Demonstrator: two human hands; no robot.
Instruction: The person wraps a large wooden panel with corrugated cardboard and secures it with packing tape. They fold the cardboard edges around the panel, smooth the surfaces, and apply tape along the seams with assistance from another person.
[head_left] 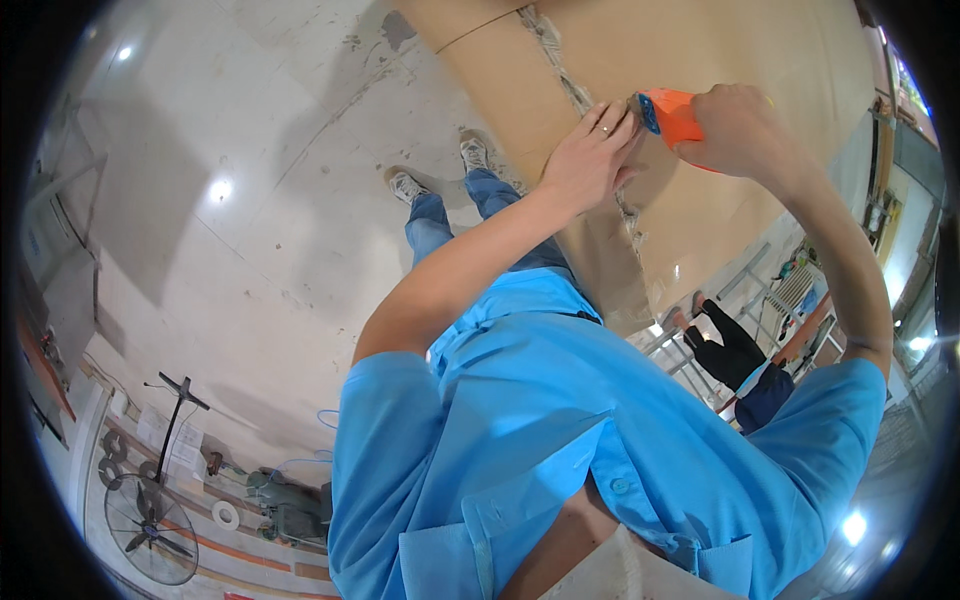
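Observation:
My right hand point(735, 130) is closed around an orange hand tool point(677, 115) with a dark blue front end. Its exact kind I cannot make out. The blue end points left and meets the fingers of my left hand point(590, 155). Those fingers are bent and pressed together, one with a ring, with the thumb tucked below. Whatever they pinch is hidden. Both hands are over a large brown board point(720, 50), at a ragged, pale seam point(553, 50) that runs across it. My left fingers cover part of the seam.
Pale floor point(270, 130) with stains lies to the left. A black fan point(150, 530) and a green machine point(290, 505) stand at lower left. At right, another person in dark trousers point(725, 345) is near metal frames point(765, 290). My shoes point(407, 186) are beside the board.

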